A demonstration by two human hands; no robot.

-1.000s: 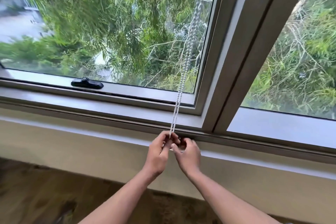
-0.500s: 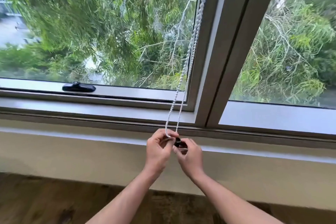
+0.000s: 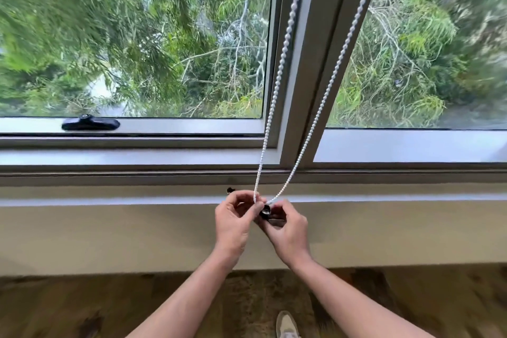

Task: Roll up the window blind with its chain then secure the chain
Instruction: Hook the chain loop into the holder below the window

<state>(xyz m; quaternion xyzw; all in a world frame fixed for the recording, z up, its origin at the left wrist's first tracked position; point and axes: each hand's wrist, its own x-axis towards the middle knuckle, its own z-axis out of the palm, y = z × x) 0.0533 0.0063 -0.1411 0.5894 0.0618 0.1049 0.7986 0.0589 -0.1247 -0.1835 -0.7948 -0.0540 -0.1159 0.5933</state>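
Window frame (image 3: 299, 68), unlabelled bead chain (image 3: 277, 82), pinching hands

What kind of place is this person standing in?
Probably a room in a home or flat, by a window. A wide metal-framed window looks onto dense green trees, a beaded blind chain hangs in front of it, and the wooden floor runs below a plain wall.

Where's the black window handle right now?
In the head view, the black window handle lies on the left pane's lower frame, well left of both hands.
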